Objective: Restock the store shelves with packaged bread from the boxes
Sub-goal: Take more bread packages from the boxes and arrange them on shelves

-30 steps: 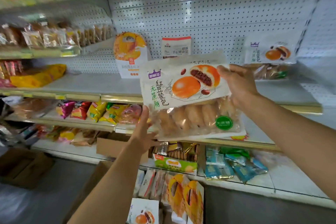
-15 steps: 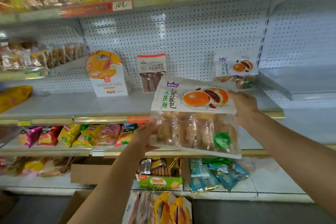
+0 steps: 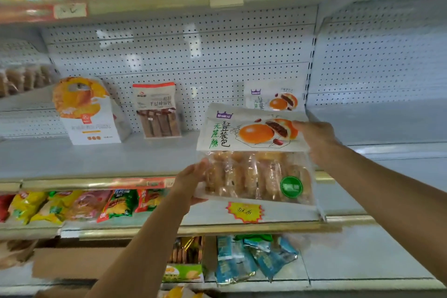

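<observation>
I hold a flat bag of red-bean buns (image 3: 254, 159) upright in front of the middle shelf (image 3: 101, 157). The bag has a white printed top and a clear lower half with a green round sticker. My left hand (image 3: 191, 181) grips its lower left corner. My right hand (image 3: 316, 138) grips its upper right edge. Behind it, a matching bun bag (image 3: 274, 97) leans against the pegboard back wall.
An orange-and-white bread box (image 3: 89, 111) and a bag of brown sticks (image 3: 158, 110) stand further left on the same shelf. Snack bags (image 3: 72, 205) fill the shelf below. Blue packets (image 3: 251, 259) and a cardboard box (image 3: 75, 262) lie lower down. Above is a stocked top shelf (image 3: 145, 5).
The bun bag and both hands have moved up and toward the middle shelf, closer to the matching bag at the back. The camera has tilted upward, away from the boxes below.
</observation>
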Tool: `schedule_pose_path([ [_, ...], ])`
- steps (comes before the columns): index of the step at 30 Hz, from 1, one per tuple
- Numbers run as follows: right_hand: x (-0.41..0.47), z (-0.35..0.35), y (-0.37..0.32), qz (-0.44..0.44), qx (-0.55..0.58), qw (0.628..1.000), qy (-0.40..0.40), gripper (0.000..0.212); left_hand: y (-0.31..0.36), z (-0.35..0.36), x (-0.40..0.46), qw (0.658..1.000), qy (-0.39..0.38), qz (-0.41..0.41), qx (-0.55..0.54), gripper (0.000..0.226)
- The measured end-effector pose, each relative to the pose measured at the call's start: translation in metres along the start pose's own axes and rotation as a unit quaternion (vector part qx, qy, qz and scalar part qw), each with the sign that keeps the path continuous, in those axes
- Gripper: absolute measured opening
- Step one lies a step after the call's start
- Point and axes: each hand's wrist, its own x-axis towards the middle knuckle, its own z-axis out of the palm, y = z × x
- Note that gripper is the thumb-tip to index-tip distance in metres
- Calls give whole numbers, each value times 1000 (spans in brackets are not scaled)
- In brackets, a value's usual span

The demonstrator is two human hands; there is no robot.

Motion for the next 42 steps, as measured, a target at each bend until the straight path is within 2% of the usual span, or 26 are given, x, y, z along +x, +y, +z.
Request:
schedule_pose_path([
  [5, 75, -29, -17, 13, -17, 1000, -16, 22, 9, 71, 34, 999, 23, 27, 15, 45],
  [9, 125, -34, -18, 13, -49, 998, -40, 22, 8, 103, 65, 999, 43, 20, 16, 81],
  [10, 136, -32, -18, 14, -57, 997, -44, 28, 11, 110, 68, 999, 45, 25, 11, 79],
  [12, 155, -28, -17, 17, -75, 995, -57, 39, 16, 123, 77, 999, 37, 40, -4, 59],
  [13, 166, -25, -16, 20, -83, 994, -64, 37, 17, 129, 83, 998, 38, 47, -9, 51],
  [16, 197, -16, -11, 24, -91, 993, -77, 13, 19, 142, 105, 996, 54, 63, -18, 36],
  [22, 265, -3, 13, 61, -61, 993, -79, 20, 25, 161, 164, 997, 50, 62, -2, 34],
  [23, 276, -1, 19, 67, -56, 993, -74, 24, 24, 163, 176, 997, 46, 55, -2, 39],
  [25, 298, 3, 29, 70, -48, 994, -67, 46, 22, 166, 197, 998, 38, 49, 4, 55],
  [27, 319, 8, 40, 66, -40, 995, -62, 66, 19, 169, 216, 997, 45, 54, 13, 57],
  [30, 337, 14, 51, 65, -27, 996, -61, 80, 14, 172, 240, 996, 59, 64, 16, 58],
  [34, 355, 13, 69, 68, -26, 995, -64, 80, 5, 175, 261, 994, 73, 76, 36, 62],
  [37, 352, 13, 68, 69, -32, 995, -63, 73, 4, 175, 268, 994, 67, 73, 50, 66],
  [40, 360, 12, 73, 67, -38, 995, -65, 86, 3, 173, 271, 994, 63, 63, 61, 70],
  [41, 356, 13, 70, 63, -48, 994, -69, 84, 2, 173, 272, 994, 64, 58, 64, 69],
  [42, 351, 14, 67, 55, -62, 994, -75, 70, 2, 173, 272, 994, 66, 53, 68, 69],
])
